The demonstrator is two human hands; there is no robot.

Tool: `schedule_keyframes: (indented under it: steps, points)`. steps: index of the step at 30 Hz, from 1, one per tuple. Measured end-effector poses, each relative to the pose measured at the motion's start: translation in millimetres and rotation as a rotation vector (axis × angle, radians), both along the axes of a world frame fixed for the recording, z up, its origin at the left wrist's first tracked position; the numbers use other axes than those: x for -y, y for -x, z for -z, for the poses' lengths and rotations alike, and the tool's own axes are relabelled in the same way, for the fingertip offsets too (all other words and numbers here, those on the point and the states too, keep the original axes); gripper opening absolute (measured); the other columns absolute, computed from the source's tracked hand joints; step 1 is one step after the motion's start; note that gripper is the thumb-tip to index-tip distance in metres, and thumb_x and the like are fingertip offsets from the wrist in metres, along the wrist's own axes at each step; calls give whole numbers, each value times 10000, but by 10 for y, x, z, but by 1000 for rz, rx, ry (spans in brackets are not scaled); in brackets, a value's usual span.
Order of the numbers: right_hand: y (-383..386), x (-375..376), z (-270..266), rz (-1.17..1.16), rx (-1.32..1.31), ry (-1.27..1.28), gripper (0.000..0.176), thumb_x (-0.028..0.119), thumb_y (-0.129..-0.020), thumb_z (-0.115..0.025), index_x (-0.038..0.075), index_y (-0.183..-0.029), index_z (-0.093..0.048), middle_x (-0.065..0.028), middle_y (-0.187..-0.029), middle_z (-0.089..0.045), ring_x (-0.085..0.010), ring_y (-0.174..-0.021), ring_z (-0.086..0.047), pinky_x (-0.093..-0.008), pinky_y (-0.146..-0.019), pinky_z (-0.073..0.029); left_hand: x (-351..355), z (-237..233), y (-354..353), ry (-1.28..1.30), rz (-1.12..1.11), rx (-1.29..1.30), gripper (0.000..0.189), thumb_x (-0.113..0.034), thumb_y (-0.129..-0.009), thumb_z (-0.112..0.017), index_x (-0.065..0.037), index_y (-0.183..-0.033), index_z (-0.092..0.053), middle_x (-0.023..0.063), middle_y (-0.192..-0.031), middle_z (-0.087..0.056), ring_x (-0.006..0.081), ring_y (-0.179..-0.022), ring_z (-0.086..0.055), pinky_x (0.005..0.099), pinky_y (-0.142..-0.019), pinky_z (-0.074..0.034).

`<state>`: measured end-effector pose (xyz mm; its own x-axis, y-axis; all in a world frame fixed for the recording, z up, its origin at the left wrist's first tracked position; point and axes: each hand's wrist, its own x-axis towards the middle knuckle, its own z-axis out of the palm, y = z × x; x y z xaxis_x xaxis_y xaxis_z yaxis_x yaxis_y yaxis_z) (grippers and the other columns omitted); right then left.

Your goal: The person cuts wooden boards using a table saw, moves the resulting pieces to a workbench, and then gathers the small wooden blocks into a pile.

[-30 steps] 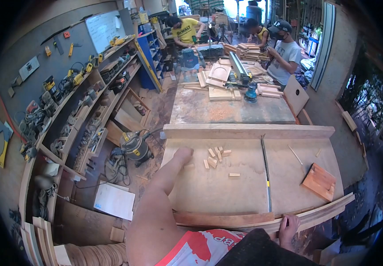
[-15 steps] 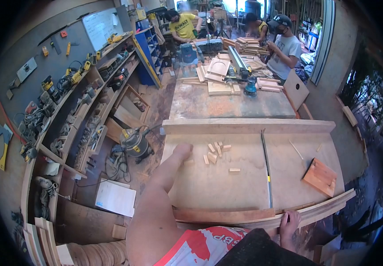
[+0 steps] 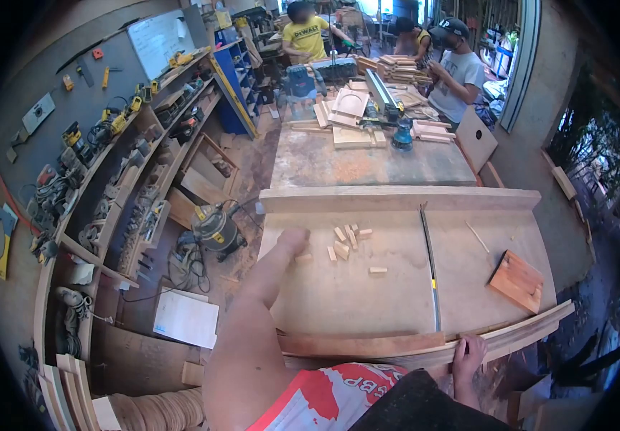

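My left hand (image 3: 293, 243) reaches to the left part of a plywood sled board (image 3: 389, 302), its fingers curled and hidden from view beside a small wood block (image 3: 303, 258). Whether it grips anything cannot be made out. My right hand (image 3: 469, 352) rests on the front wooden rail (image 3: 511, 340), fingers bent over its edge. Several small wood blocks (image 3: 343, 248) lie right of my left hand, with a single one (image 3: 377, 271) lower down. A metal-edged slot (image 3: 432, 280) runs through the board. On the right are a reddish wood piece (image 3: 516, 281) and a thin stick (image 3: 478, 236).
A raised wooden fence (image 3: 396, 199) crosses the board's far side. Beyond it, a worktable (image 3: 367, 169) holds wooden parts and tools. Three people stand or work at the back. A shop vacuum (image 3: 218, 230) and tool shelves (image 3: 127, 169) are on the left.
The view has shifted slightly. The person in yellow at the back has changed posture, with an arm now stretched to the right. Both my hands keep nearly the same places on the board and rail.
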<state>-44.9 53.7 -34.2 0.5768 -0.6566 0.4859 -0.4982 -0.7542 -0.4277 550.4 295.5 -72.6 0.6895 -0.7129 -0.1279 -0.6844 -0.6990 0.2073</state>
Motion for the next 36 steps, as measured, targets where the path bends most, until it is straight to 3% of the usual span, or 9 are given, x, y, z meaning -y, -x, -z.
schedule_keyframes:
  steps: [6,10,16,20,28,34,36]
  points:
    - [7,14,4,45,-50,-70,120,157,-903,-589,48,-928,-634,-152,-977,-624,-362,-976,-560,-477,-935,-402,32,102,-80,17,-2,49,227,-190,-813,-588,-118,-995,-703,176,-989,-711,359,-935,-677,440,-831,-532]
    - [3,21,41,28,-10,34,113,136,-914,-596,41,-961,-636,-146,-965,-632,-345,-952,-571,-463,-922,-410,5,-50,35,53,-11,1,289,-86,-716,-661,-118,-1000,-703,167,-942,-717,357,-915,-682,443,-792,-536]
    - [5,14,59,32,21,18,93,106,-911,-592,41,-965,-631,-130,-968,-643,-333,-950,-584,-445,-908,-422,-63,-29,-96,5,52,-52,365,-73,-663,-699,-149,-1020,-705,156,-948,-720,326,-929,-687,421,-788,-538]
    - [-3,21,104,73,76,39,95,112,-905,-598,35,-948,-634,-142,-964,-638,-333,-956,-585,-442,-917,-420,-89,-31,-83,-4,177,110,437,-60,-649,-685,-158,-1075,-704,135,-918,-725,328,-902,-690,406,-782,-544]
    - [-8,4,103,93,79,14,87,104,-888,-605,35,-932,-637,-147,-958,-636,-337,-961,-577,-459,-949,-402,-85,-60,-104,-42,192,10,430,-58,-690,-699,-162,-1107,-701,122,-940,-721,304,-928,-682,426,-804,-532]
    - [-16,9,96,96,104,10,80,97,-883,-608,27,-914,-636,-138,-947,-635,-336,-951,-573,-449,-930,-415,-256,159,-168,179,228,15,395,-144,-734,-724,-154,-1127,-695,137,-1009,-699,312,-964,-660,426,-826,-521]
    - [-21,7,96,100,102,1,76,90,-882,-609,24,-908,-636,-137,-942,-636,-334,-942,-572,-447,-926,-420,-329,177,-131,280,263,7,375,-202,-777,-714,-137,-1145,-688,151,-1082,-678,322,-1040,-627,434,-886,-499]
